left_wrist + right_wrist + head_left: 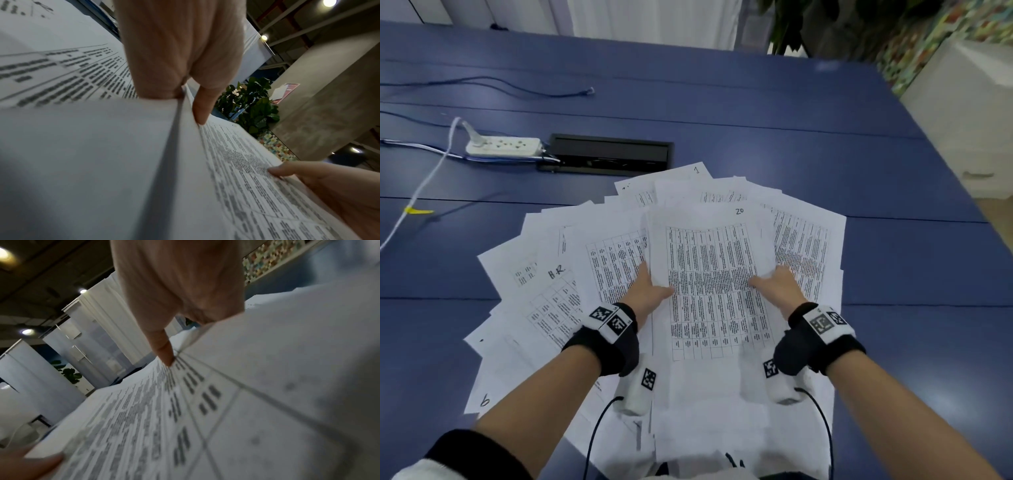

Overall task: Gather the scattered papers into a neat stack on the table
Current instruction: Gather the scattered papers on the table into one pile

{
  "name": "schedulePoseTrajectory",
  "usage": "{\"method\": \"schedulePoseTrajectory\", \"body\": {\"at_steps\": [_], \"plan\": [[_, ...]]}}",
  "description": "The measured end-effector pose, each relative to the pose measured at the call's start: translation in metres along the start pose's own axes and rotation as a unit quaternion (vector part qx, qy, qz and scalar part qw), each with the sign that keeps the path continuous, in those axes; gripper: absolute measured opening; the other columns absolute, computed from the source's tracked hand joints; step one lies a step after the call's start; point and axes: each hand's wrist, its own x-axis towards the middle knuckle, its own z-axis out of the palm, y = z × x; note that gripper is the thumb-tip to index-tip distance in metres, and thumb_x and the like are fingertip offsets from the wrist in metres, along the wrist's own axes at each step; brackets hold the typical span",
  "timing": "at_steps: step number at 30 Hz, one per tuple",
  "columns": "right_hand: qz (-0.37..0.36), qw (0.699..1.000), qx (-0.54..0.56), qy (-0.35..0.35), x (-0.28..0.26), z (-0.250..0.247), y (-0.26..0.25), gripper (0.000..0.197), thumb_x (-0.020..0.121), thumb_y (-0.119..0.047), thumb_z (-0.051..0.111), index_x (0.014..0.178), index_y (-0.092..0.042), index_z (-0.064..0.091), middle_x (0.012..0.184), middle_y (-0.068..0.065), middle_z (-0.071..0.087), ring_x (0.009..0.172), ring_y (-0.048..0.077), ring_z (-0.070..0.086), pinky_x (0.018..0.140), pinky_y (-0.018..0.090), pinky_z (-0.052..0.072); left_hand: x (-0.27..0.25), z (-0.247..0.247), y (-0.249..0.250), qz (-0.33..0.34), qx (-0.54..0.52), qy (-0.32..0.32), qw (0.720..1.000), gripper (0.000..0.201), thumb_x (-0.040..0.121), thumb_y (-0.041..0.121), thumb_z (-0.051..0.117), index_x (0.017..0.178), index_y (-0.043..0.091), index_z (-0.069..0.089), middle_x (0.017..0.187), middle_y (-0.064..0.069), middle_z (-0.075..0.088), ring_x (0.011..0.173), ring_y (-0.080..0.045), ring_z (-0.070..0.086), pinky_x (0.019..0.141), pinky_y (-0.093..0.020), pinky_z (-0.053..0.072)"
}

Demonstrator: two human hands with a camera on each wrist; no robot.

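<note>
Many printed white sheets lie fanned and overlapping on the blue table. On top, a bundle of sheets headed "20" is gripped at both side edges. My left hand pinches its left edge, thumb on top and fingers under the pages. My right hand pinches the right edge the same way. In the left wrist view the thumb presses on the bundle above its page edges. In the right wrist view the thumb presses on the printed top sheet.
A white power strip and a black cable box sit just beyond the papers. A white cord runs down the left side, and a blue cable lies further back. A plant and white cabinet stand beyond the table's right edge.
</note>
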Motion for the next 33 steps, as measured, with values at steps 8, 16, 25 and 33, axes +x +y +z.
{"method": "schedulePoseTrajectory", "body": {"at_steps": [8, 16, 25, 33], "plan": [[0.004, 0.995, 0.056, -0.079, 0.004, -0.017, 0.007, 0.028, 0.079, -0.017, 0.072, 0.099, -0.007, 0.057, 0.087, 0.015, 0.061, 0.080, 0.023, 0.060, 0.076, 0.032, 0.050, -0.004, -0.013, -0.001, 0.038, 0.012, 0.052, 0.998, 0.083, 0.086, -0.001, 0.058, 0.149, 0.021, 0.008, 0.155, -0.003, 0.022, 0.141, -0.024, 0.026, 0.116, -0.042, 0.022], [0.025, 0.984, 0.052, -0.170, -0.013, -0.024, 0.022, 0.045, 0.079, 0.001, 0.068, 0.121, 0.000, 0.054, 0.112, 0.015, 0.067, 0.101, 0.031, 0.065, 0.095, 0.049, 0.049, -0.016, -0.023, -0.006, -0.080, -0.028, -0.097, 0.992, 0.089, 0.082, 0.005, 0.065, 0.148, 0.028, 0.009, 0.154, -0.003, 0.026, 0.135, -0.024, 0.033, 0.117, -0.049, 0.017], [-0.056, 0.992, 0.111, -0.018, 0.016, -0.010, -0.009, 0.069, 0.075, -0.003, 0.073, 0.135, -0.006, 0.039, 0.136, 0.012, 0.051, 0.125, 0.030, 0.050, 0.106, 0.051, 0.040, -0.010, -0.020, 0.013, -0.030, -0.003, -0.034, 0.999, 0.062, 0.092, -0.002, 0.048, 0.145, 0.017, 0.022, 0.142, -0.012, 0.043, 0.116, -0.026, 0.049, 0.100, -0.036, 0.036], [-0.015, 0.991, 0.012, -0.131, 0.022, -0.016, 0.008, 0.092, 0.063, -0.013, 0.085, 0.139, -0.008, 0.033, 0.140, 0.011, 0.046, 0.127, 0.032, 0.047, 0.107, 0.052, 0.038, 0.004, -0.017, 0.014, -0.057, 0.056, 0.000, 0.997, 0.044, 0.093, 0.012, 0.052, 0.133, 0.004, 0.038, 0.135, -0.004, 0.046, 0.120, -0.022, 0.048, 0.109, -0.044, 0.036]]}}
